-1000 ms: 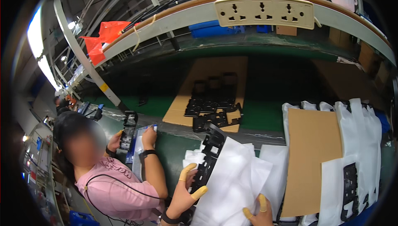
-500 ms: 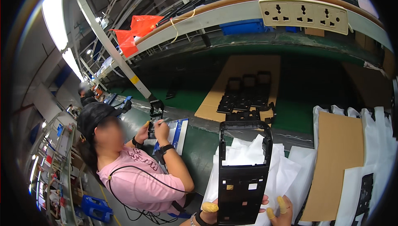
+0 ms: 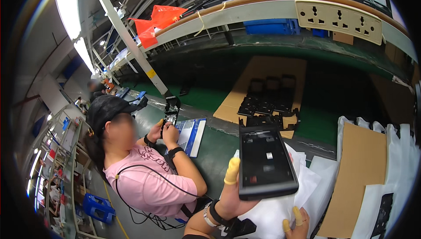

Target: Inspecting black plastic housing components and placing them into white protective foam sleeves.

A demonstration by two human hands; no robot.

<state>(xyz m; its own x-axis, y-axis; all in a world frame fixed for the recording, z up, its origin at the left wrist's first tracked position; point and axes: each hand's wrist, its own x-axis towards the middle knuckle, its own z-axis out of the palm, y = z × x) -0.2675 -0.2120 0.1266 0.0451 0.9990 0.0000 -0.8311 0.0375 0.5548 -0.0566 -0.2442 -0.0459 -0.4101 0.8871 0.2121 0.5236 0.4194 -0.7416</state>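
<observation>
My left hand (image 3: 230, 195), with a yellow finger cot on its thumb, grips a black plastic housing (image 3: 266, 162). It holds the housing from below and the left side, tilted, with a thick rounded edge towards me. Small windows show in its flat panel. Low in the view, my right hand (image 3: 299, 226) has yellow cots on two fingers. Its fingers are apart, over the white sheets (image 3: 274, 212), with nothing visible in them; whether they touch the sheets I cannot tell. Black straps and a bracelet circle my left wrist.
Similar black parts (image 3: 267, 98) lie on a cardboard sheet (image 3: 228, 107) on the green bench. At right stands cardboard (image 3: 355, 182) among white-wrapped items. On the left, a co-worker (image 3: 144, 169) in pink handles another black part (image 3: 172, 108). A shelf with a socket strip (image 3: 339, 21) spans above.
My left hand has turned and lifted the housing, tipping its open-frame end away, so the flat panel and thick edge show. The right hand stays low. The whole view has shifted slightly.
</observation>
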